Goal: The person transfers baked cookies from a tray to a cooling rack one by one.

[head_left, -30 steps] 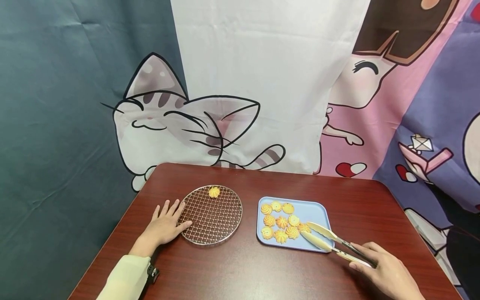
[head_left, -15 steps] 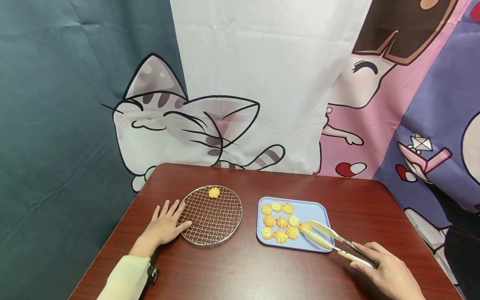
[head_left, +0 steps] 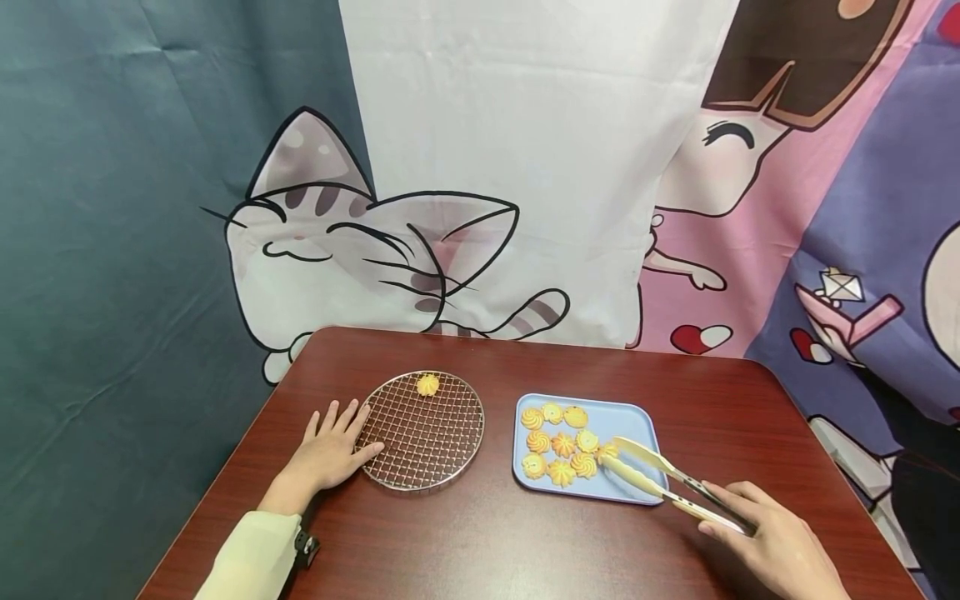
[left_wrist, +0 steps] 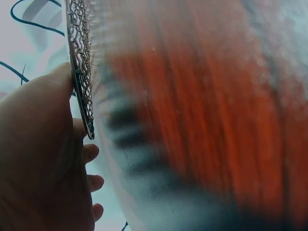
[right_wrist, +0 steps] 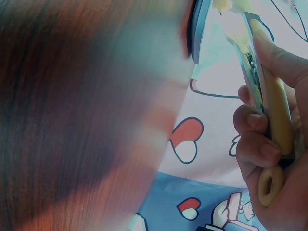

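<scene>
My left hand (head_left: 322,457) lies with fingers straight and spread at the left rim of a round wire cooling rack (head_left: 423,429), its thumb over the edge. One yellow piped cookie (head_left: 428,384) sits near the rack's far rim. My right hand (head_left: 776,537) grips a pair of cream-tipped tongs (head_left: 641,481), and the right wrist view shows fingers curled round the tongs' handle (right_wrist: 278,120). The tong tips stand on either side of the rightmost cookie (head_left: 606,452) on a blue tray (head_left: 633,417); whether both touch it I cannot tell. Several more cookies (head_left: 562,444) fill the tray's left part.
Rack and tray stand apart on a dark red-brown wooden table (head_left: 480,542). A cartoon-printed cloth (head_left: 540,167) hangs behind the table's far edge. A black band (head_left: 305,546) circles the left wrist.
The tong tips have shifted slightly up and left round the rightmost cookie, which has also moved a little. The left hand and the rack have stayed in place.
</scene>
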The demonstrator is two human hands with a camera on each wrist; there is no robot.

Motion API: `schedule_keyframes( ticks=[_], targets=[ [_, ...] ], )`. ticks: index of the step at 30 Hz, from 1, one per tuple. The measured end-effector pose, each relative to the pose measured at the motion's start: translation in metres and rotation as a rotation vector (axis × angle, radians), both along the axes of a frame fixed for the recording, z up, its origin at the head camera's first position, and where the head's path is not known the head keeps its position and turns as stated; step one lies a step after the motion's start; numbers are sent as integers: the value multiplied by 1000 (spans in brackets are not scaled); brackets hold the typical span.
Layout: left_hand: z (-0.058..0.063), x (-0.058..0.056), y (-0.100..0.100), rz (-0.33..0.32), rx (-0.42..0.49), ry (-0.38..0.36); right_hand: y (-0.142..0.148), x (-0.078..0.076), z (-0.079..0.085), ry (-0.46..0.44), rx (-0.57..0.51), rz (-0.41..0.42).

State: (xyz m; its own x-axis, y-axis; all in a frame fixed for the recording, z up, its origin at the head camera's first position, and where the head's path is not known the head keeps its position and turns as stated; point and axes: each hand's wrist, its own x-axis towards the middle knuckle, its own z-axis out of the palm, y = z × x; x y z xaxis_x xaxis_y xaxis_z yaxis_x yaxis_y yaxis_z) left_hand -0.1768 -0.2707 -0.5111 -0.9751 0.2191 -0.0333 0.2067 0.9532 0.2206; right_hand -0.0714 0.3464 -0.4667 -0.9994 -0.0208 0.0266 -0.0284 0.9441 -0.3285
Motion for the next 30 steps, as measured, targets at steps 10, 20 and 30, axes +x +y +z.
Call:
schedule_keyframes(
  ticks=[10, 20, 30],
  targets=[
    [1, 1, 0, 4, -6, -8, 2, 1, -3, -14, 14, 8],
    [4, 2, 2, 2, -2, -12, 5, -3, -6, -69, 14, 15],
    [3, 0, 1, 3, -8, -13, 3, -6, -7, -74, -5, 15]
  ],
)
